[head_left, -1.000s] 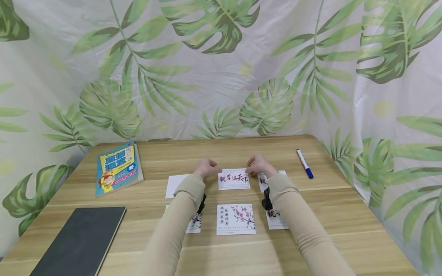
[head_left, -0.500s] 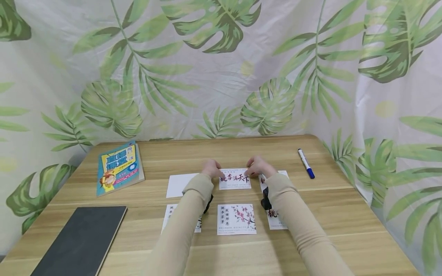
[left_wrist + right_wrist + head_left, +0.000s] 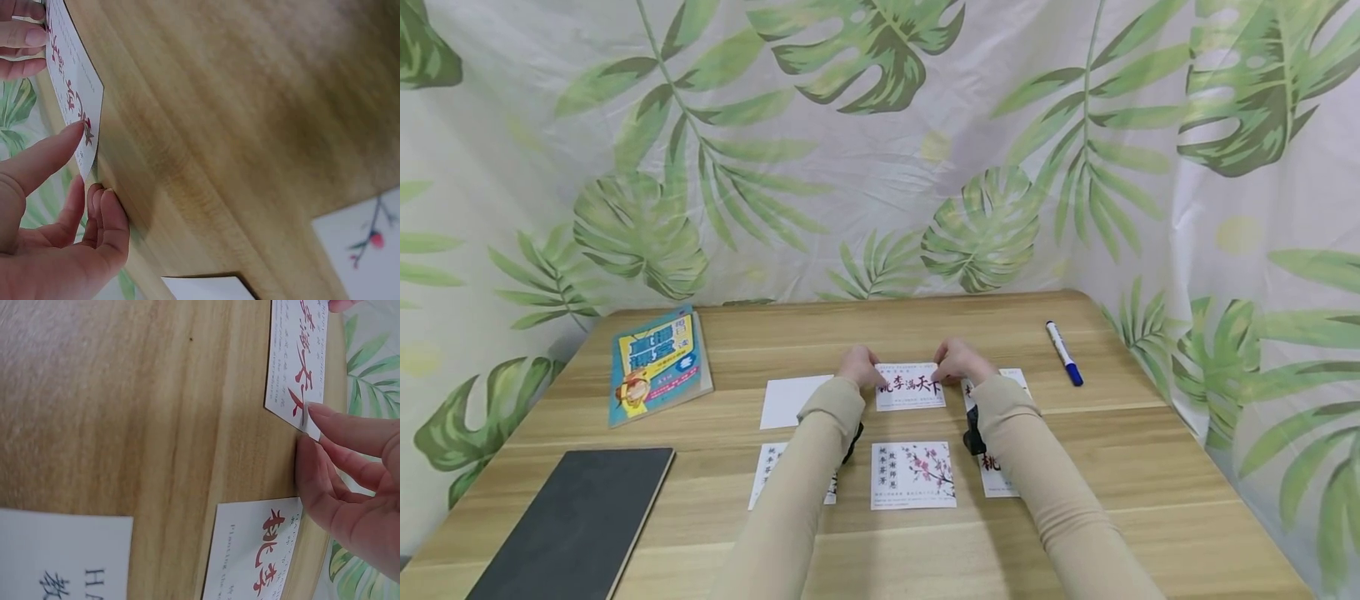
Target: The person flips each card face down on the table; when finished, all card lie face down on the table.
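A white card with dark red lettering point(image 3: 912, 390) lies in the middle of the back row, one side held by each hand. My left hand point(image 3: 859, 367) pinches its left end; the left wrist view has the thumb on the printed face of the card point(image 3: 74, 87) and the index finger at the edge behind. At the other end, my right hand point(image 3: 961, 362) pinches the corner between thumb and fingers, as the right wrist view of the hand point(image 3: 356, 462) shows. The left end looks slightly lifted, with a shadow beneath.
Around it on the wooden table lie a blank white card point(image 3: 790, 403), a blossom card point(image 3: 913, 475) and other printed cards, some partly under the sleeves. A blue book point(image 3: 658, 362) and black notebook point(image 3: 576, 521) are at left, a marker pen point(image 3: 1063, 353) at right.
My left hand has moved right from beside the card onto its left end and now pinches it. The right hand has stayed at the card's right end.
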Motion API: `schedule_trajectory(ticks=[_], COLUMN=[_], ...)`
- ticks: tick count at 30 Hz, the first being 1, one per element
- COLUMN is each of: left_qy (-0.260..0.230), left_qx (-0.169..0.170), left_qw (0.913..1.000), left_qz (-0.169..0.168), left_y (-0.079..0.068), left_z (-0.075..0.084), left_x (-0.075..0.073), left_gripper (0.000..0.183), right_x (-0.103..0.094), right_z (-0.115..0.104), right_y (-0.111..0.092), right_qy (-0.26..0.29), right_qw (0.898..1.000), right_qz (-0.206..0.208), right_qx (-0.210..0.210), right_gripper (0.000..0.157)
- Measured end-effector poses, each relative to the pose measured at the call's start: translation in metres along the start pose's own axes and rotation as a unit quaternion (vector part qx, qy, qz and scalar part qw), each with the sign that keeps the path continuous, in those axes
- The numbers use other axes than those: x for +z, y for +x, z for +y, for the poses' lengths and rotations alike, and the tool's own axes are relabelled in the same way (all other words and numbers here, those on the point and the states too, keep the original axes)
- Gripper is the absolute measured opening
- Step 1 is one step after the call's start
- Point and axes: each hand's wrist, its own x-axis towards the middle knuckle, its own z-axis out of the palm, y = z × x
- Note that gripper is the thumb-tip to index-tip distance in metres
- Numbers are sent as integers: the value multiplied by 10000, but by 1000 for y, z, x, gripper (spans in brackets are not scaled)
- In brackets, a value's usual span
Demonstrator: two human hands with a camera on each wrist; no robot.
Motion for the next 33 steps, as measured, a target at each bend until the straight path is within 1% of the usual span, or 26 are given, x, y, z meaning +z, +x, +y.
schedule_trajectory(ticks=[1,2,4,5,7,8,10,11,12,14,15,16,17,18,19,21,22,23,24,26,27,28,29,31,32,33], left_qy=[-14,-37,-85,-134,-198,-240,-379,-454,-522,-620,-764,-829,-886,-956,-1028,-1309,-1349,-1427,-1545,-1757,-1858,-1984,-2103,-2355,-2421,-2577], left_qx=[1,-4,1,0,18,3,-104,-37,28,196,400,577,622,549,479,158,-128,-296,-304,-371,-200,11,202,530,645,814], left_qw=[10000,10000,10000,9999,9998,9997,9992,9990,9986,9979,9962,9948,9941,9939,9935,9912,9905,9888,9871,9833,9820,9798,9771,9698,9673,9617], left_qz=[4,9,19,22,41,38,4,3,2,36,79,119,86,40,15,-136,-247,-307,-277,-283,-263,-253,-257,-336,-397,-464], left_y=[0,1,1,2,3,3,7,8,8,13,27,39,46,55,61,62,49,37,28,17,14,24,38,74,88,102], left_z=[0,0,-1,-2,-3,-3,-3,-4,-5,-9,-20,-29,-34,-38,-41,-40,-30,-21,-15,-8,-7,-15,-25,-50,-59,-69], left_x=[0,0,0,0,0,0,1,1,1,1,6,11,13,15,17,16,10,4,1,-5,-6,-3,2,16,21,26], left_gripper=[43,44,45,46,49,50,54,54,55,54,52,48,46,44,42,39,40,41,40,41,42,42,43,45,48,48], right_x=[-2,-3,-5,-5,-6,-6,-5,-4,-3,0,1,3,4,4,3,1,1,0,0,-1,0,1,1,2,2,2], right_z=[-15,-25,-41,-45,-45,-43,-32,-26,-12,8,17,34,42,45,39,23,15,-2,-12,-23,-27,-29,-31,-34,-34,-34], right_y=[-19,-34,-57,-65,-67,-64,-47,-39,-20,10,23,40,49,54,46,23,10,-10,-25,-43,-48,-51,-53,-55,-55,-54], right_qy=[-84,-81,-71,-53,-30,16,21,29,67,49,3,183,250,253,233,331,389,256,218,197,187,171,173,242,325,401], right_qw=[9999,9999,9998,9998,9999,9999,9999,9999,9998,9999,9999,9989,9979,9984,9991,9987,9980,9990,9991,9985,9984,9982,9985,9988,9987,9984], right_qz=[34,83,143,144,138,147,127,130,106,34,-7,-27,-49,-70,-53,13,60,112,156,235,252,260,250,223,200,170], right_qx=[102,92,120,88,31,63,87,-34,-181,-153,-171,-438,-597,-491,-364,-392,-503,-359,-317,-457,-477,-513,-461,-376,-347,-352], right_gripper=[37,36,37,36,34,33,33,32,31,34,36,36,34,34,34,29,26,24,24,23,24,24,26,28,29,28])
